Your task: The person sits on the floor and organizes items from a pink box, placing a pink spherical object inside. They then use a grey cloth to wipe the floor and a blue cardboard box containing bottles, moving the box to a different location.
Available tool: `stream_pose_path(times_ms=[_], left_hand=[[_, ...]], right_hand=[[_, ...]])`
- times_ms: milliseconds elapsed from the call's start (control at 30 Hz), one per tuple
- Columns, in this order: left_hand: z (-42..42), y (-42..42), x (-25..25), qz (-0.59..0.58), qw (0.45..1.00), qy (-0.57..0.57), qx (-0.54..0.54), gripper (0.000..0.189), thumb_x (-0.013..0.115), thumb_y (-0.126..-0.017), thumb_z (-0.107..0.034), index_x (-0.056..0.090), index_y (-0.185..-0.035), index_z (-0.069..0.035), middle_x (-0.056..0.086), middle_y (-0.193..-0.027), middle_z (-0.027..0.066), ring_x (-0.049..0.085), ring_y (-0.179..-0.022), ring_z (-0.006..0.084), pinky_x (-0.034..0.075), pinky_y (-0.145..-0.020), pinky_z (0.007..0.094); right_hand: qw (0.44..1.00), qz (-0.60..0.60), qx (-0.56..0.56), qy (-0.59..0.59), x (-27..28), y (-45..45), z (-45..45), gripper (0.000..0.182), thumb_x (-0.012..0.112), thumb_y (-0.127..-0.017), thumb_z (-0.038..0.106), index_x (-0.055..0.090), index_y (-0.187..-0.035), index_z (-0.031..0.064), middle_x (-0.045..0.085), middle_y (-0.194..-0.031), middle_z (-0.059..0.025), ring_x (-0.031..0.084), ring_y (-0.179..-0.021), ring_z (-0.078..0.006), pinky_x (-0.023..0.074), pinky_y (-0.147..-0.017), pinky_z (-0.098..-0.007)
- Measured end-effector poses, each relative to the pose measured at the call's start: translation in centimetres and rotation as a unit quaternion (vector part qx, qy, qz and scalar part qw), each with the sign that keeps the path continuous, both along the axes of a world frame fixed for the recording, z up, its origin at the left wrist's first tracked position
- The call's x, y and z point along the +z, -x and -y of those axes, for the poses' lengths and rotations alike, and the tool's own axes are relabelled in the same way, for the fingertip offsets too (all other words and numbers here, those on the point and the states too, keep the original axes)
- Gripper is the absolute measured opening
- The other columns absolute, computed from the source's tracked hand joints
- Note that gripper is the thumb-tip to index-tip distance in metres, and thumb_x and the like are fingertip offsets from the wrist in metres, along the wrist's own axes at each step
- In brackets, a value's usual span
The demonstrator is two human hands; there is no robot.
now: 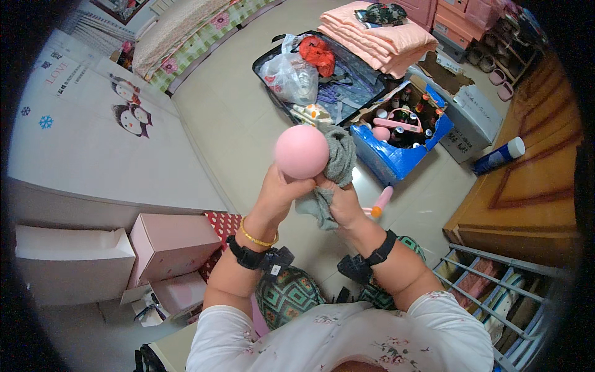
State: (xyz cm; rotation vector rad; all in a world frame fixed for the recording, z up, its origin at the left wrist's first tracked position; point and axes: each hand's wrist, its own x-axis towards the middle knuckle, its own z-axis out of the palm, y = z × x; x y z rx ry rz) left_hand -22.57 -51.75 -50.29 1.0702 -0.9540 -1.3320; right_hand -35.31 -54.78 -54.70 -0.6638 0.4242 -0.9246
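Observation:
A smooth pink ball [302,151] rests in my left hand [273,195], whose thumb points toward my other hand. My right hand [346,204] grips a grey cloth [340,156], bunched against the ball's right side, with one end hanging below. The ball's underside is hidden by my fingers. On the floor beyond my right wrist lies a pink toy piece [383,199] with an orange ball-shaped part [376,212]. A blue carton [399,153] ahead holds several bottles, a pink handled object [397,124] and a smaller pink ball [381,134].
An open suitcase [351,95] with plastic bags stands behind the carton. A folded peach quilt [376,37] is beyond it. At right are a grey box [474,111], a blue canister [499,156], a wooden door [539,153] and a metal rack [492,293]. Pink boxes [174,242] stand left.

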Motion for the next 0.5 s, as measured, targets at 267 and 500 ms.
stream_pose_path(times_ms=[267, 500], left_hand=[[1.9, -2.8, 2.7, -0.172, 0.97, 0.139, 0.098, 0.049, 0.057, -0.082, -0.044, 0.049, -0.116, -0.01, 0.053, -0.117, 0.012, 0.048, -0.111, 0.0234, 0.039, -0.09, 0.0366], [0.2, -3.2, 2.2, 0.031, 0.995, 0.032, 0.089, 0.032, 0.058, -0.081, -0.016, 0.047, -0.108, -0.002, 0.056, -0.086, 0.0071, 0.049, -0.069, 0.0116, 0.037, -0.06, 0.0252]], right_hand=[[0.96, -0.218, 0.024, 0.173, -4.9, 1.4, 3.0, 0.043, 0.07, -0.073, 0.021, 0.055, -0.108, 0.0015, 0.059, -0.103, -0.0046, 0.056, -0.092, -0.0187, 0.0454, -0.082, -0.0321], [0.997, 0.005, -0.08, -0.003, -5.6, 1.3, 3.8, 0.05, 0.066, -0.08, 0.028, 0.045, -0.12, 0.0061, 0.052, -0.115, -0.003, 0.049, -0.107, -0.0189, 0.0384, -0.093, -0.0337]])
